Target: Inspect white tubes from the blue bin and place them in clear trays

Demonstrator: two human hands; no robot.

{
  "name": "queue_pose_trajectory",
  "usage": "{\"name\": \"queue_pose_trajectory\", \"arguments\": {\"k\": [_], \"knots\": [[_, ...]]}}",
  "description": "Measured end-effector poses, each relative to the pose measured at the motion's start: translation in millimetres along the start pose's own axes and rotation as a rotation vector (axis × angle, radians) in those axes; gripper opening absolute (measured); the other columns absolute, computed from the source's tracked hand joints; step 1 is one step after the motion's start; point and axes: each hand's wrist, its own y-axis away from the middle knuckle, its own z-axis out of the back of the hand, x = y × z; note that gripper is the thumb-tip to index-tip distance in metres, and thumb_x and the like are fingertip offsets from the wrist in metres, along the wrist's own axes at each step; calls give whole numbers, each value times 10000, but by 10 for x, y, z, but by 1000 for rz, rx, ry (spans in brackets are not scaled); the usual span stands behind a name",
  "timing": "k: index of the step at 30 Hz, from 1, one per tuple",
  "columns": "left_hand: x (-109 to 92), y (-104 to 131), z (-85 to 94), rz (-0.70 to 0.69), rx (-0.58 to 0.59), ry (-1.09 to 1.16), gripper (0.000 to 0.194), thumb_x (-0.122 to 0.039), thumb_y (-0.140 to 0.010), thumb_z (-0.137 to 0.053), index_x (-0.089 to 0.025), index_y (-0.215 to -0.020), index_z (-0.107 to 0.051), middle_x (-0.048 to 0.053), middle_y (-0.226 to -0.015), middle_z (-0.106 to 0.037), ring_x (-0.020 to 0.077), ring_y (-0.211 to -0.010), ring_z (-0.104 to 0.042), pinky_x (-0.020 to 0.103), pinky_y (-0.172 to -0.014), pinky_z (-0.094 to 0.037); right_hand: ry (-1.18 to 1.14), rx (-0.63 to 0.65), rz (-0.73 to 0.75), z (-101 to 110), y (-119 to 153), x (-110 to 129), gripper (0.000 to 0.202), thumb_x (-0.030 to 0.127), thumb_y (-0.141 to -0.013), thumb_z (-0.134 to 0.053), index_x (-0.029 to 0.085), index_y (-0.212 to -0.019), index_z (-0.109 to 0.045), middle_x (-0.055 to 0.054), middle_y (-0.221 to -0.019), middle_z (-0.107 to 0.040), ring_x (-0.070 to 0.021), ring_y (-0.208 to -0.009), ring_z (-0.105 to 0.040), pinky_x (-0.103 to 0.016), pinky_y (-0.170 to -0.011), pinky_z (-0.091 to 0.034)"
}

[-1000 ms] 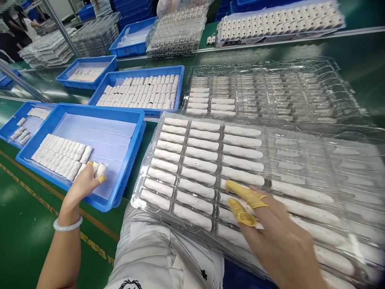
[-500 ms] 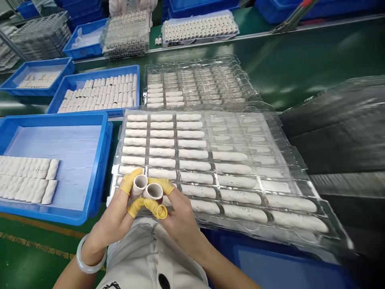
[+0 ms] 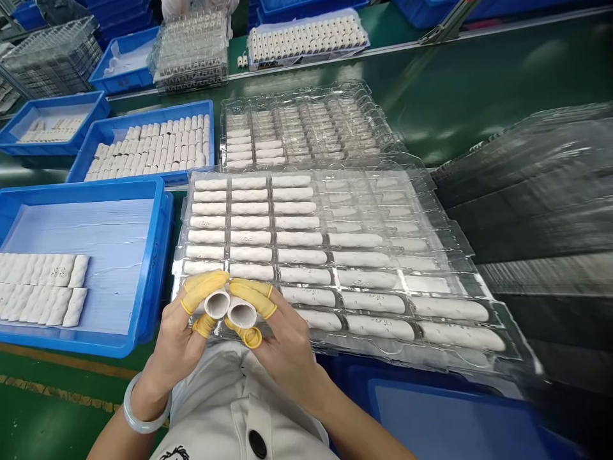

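Two short white hollow tubes are held side by side just over the near-left corner of a clear plastic tray. My left hand, in yellow finger cots, is closed around the left tube. Yellow cots also cover fingertips of my right hand, which grips the right tube. Both tubes' open ends face me, and their far ends are hidden. In the tray lie rows of white, lumpy-surfaced tubes, some with small dark marks; several slots on the right hold none.
Left of the tray, a blue bin contains two rows of white pieces. Behind it stands another blue bin with many tubes. A second clear tray lies farther back. Dark grey stacked sheets rise at the right.
The two tubes have tilted so their open ends face me more directly. My fingers have shifted over their tops. The whole view has moved slightly.
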Motion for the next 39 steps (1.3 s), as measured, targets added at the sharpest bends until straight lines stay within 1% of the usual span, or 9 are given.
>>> {"name": "queue_pose_trajectory", "arguments": {"k": [7,12,15,25,29,31,33,36,39], "knots": [[-19,3,19,18,7,19,519,-74,-899,-569,-302,-1364,-541,74,-1265,-602,234,-1202,-547,387,-1025,-458,-18,-10,-21,-18,40,-8,493,78,-858,-645,261,-1304,-543,-77,-1101,-652,-177,-1006,-640,-308,-862,-567],[1,-25,18,-65,2,17,515,-79,-886,-597,-251,-1369,-547,94,-1226,-600,230,-1167,-555,368,-982,-483,-57,-8,-31,-11,52,-6,470,69,-840,-663,238,-1267,-560,-83,-1112,-649,-185,-1027,-636,-313,-877,-568],[-2,-31,22,-78,-6,-15,543,-72,-882,-607,-269,-1383,-536,82,-1244,-573,200,-1167,-548,316,-965,-484,-80,-8,-51,-2,45,4,469,60,-830,-668,239,-1253,-573,-77,-1111,-652,-184,-1024,-639,-310,-875,-569],[5,-34,79,39,66,32,565,-122,-885,-633,-356,-1389,-527,33,-1218,-570,158,-1127,-552,243,-958,-456,-206,47,-154,35,11,31,386,90,-829,-695,241,-1175,-616,-54,-1050,-660,-157,-964,-645,-271,-831,-551],[-36,-43,77,99,35,54,567,-95,-857,-654,-379,-1342,-577,19,-1187,-606,165,-1117,-567,244,-961,-452,-257,59,-222,57,3,41,311,124,-839,-693,217,-1133,-648,-61,-1035,-665,-154,-946,-639,-261,-817,-534],[-63,-48,72,187,13,118,510,-110,-848,-672,-371,-1284,-631,13,-1164,-634,165,-1091,-589,238,-938,-465,-318,81,-323,69,-10,42,237,173,-824,-717,202,-1055,-674,-46,-950,-665,-144,-842,-615,-257,-747,-520],[-80,-61,61,359,11,296,392,-194,-846,-702,-324,-1215,-684,27,-1129,-669,174,-1035,-627,246,-898,-497,-502,131,-537,80,-34,37,213,255,-800,-748,188,-991,-680,-21,-833,-642,-117,-699,-557,-240,-636,-489],[-79,-103,18,731,34,759,360,-373,-807,-748,-192,-1117,-721,86,-1032,-710,215,-926,-682,290,-820,-555,-943,164,-937,85,-79,14,338,395,-769,-770,166,-991,-657,11,-702,-595,-79,-524,-490,-201,-464,-417],[-73,-175,-49,1047,-43,1195,275,-320,-859,-696,-91,-1012,-707,121,-937,-725,210,-841,-712,268,-745,-584,-1282,108,-1175,63,-104,-35,394,471,-763,-766,121,-909,-658,5,-619,-576,-76,-456,-490,-180,-382,-388]]}}
